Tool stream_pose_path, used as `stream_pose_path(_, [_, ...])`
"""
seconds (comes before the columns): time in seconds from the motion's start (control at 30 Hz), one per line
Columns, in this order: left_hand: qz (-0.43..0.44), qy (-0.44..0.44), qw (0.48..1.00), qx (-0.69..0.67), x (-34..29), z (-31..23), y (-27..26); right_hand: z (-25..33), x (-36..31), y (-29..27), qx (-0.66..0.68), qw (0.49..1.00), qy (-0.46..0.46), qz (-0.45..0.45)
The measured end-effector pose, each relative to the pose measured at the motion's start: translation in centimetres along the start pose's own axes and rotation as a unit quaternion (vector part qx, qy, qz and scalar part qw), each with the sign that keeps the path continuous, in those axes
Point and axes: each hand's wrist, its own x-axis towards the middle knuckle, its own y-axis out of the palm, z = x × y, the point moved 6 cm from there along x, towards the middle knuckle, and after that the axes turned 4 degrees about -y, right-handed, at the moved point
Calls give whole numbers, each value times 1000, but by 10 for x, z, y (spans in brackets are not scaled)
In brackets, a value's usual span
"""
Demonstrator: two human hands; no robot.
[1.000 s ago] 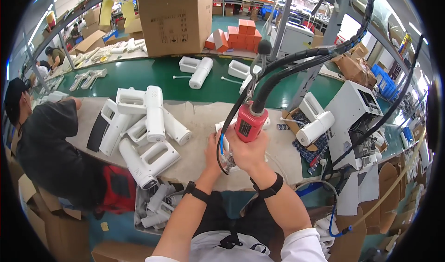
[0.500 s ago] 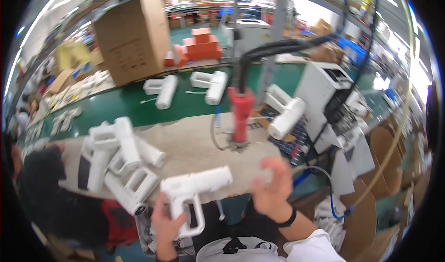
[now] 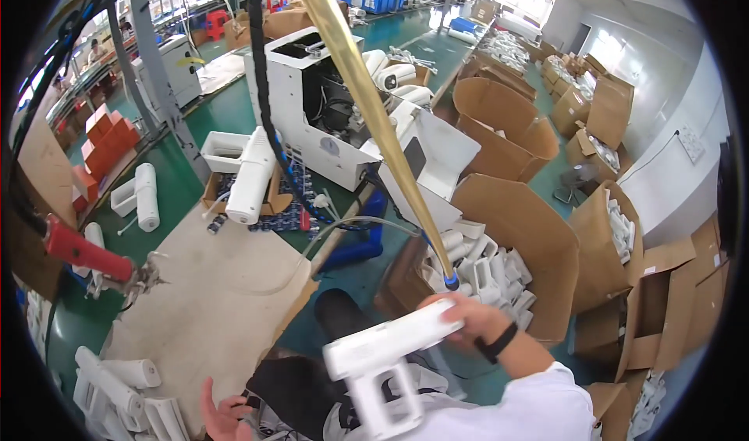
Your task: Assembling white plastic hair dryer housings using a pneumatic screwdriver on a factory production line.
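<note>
Holding step: judged a one-hand hold of the white housing (image 3: 394, 338), clear of the bench mat (image 3: 218, 285); R hand (image 3: 472, 318) does the work.
Next move: judged to call for a firm grip — weight hangs off one end, loop handle could twist the part. Also care w/ the brass-coloured tube (image 3: 367, 106); its blue tip appears just beside R hand.
R hand: narrow, fingers curled on far end of the housing's barrel; wristband (image 3: 498, 343) behind.
L hand (image 3: 226, 417): fingers apart, nothing seen in it; partly cut off by lower edge. Contact w/ mat — can't tell.
Housing location: in front of white sleeve and shirt, loop handle down toward lower edge, barrel tilted up to person's R.
Open carton (image 3: 538, 230): beyond R hand, holds a loose heap of white parts (image 3: 491, 273).
Red tool (image 3: 90, 250): far L, hanging, no hand on it.
Housing pile (image 3: 117, 394): lower L, near mat edge.
</note>
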Motion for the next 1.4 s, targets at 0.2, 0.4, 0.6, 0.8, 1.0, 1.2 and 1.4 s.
stream_pose_path(0.2, [-26, -94, 994, 57, 27, 37, -7, -40, -156, -219, 134, 908, -111, -381])
stream_pose_path(0.4, [-160, -183, 970, 15, 38, 47, -9, -76, -170, -220, 192, 884, -48, -423])
stream_pose_path(0.6, [-176, -107, 978, -6, 30, 75, -41, -28, -64, -134, -148, 977, 153, -35])
stream_pose_path(0.8, [-207, -90, 974, -23, 53, 69, -49, 56, 22, 135, -283, 920, -47, 268])
stream_pose_path(1.0, [-303, -122, 944, 33, 74, 22, -91, 102, 133, 370, -347, 772, -531, 41])
stream_pose_path(1.2, [-360, -107, 924, 74, 159, 15, -108, 96, 243, 411, -274, 875, -373, 142])
stream_pose_path(1.4, [-353, -50, 905, 233, 299, 29, -114, 151, 192, 350, -91, 871, -467, 123])
